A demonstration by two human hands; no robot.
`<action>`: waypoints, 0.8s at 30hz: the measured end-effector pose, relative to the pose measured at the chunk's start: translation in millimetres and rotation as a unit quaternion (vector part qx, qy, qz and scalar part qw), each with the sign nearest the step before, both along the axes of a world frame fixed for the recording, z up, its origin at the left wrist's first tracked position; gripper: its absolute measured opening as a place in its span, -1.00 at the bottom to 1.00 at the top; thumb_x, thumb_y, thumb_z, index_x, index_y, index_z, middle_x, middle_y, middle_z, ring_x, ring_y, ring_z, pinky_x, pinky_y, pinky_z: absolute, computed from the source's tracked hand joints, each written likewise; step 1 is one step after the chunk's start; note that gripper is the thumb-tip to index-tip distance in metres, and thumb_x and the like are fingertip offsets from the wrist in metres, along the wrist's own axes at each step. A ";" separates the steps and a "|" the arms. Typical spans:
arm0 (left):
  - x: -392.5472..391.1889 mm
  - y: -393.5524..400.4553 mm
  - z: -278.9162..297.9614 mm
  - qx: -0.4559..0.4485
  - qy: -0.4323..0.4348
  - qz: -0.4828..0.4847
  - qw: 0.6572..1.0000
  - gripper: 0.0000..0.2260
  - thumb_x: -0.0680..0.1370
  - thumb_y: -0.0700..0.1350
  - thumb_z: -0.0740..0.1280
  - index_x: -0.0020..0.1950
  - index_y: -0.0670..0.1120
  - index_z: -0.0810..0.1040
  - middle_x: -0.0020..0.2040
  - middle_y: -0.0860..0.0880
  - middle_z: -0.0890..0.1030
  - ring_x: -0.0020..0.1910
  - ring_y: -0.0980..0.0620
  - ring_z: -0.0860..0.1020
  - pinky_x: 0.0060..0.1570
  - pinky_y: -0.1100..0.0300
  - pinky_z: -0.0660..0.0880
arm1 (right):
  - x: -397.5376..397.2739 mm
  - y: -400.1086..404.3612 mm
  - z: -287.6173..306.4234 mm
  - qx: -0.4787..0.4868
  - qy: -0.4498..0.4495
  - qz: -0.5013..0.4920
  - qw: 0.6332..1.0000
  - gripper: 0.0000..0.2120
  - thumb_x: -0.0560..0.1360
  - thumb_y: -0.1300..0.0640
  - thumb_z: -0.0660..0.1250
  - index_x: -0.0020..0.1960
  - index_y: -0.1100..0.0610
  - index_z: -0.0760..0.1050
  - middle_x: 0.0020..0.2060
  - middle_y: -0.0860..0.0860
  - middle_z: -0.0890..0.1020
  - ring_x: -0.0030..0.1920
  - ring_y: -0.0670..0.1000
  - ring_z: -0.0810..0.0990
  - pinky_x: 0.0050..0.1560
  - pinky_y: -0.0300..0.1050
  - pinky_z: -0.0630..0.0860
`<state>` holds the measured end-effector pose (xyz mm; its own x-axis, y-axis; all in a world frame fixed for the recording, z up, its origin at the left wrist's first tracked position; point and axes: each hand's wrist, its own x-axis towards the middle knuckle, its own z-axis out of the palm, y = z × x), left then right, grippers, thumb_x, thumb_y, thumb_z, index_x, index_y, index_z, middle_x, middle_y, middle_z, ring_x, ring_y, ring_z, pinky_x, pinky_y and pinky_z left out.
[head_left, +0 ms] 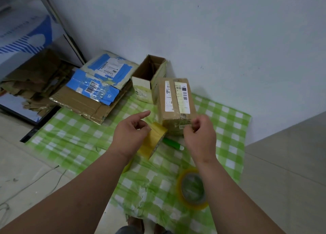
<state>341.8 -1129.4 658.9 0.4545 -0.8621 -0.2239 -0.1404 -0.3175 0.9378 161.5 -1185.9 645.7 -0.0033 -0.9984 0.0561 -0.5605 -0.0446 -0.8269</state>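
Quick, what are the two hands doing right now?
Left hand: grips the yellow tape roll.
Right hand: fingers curled; whether they pinch anything cannot be told.

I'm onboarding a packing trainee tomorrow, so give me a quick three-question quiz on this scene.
1. True or false: the left hand grips the yellow tape roll.
2. Which box is open on top? A: the labelled brown box. B: the white-fronted box behind it. C: neither.
3. How many tape rolls are in view?
Key: 1 true; 2 B; 3 two, with the second tape roll lying flat on the checked cloth.
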 end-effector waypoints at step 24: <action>-27.0 -9.6 62.0 -0.080 -0.031 0.060 0.994 -0.70 0.48 -0.22 0.42 -0.01 0.22 0.66 -0.28 0.20 0.63 -0.29 0.21 0.53 -0.13 0.24 0.54 | -1.4 38.5 30.8 0.203 -0.202 0.258 0.923 -0.71 0.49 0.04 0.36 0.08 0.23 0.55 -0.07 0.03 0.61 -0.05 -0.01 0.56 0.04 -0.04 0.50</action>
<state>314.8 -1139.0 720.9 0.5653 -0.8230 -0.0564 -0.1695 -0.1828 0.9684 160.1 -1147.5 676.5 0.5400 -0.8110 -0.2252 -0.1941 0.1403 -0.9709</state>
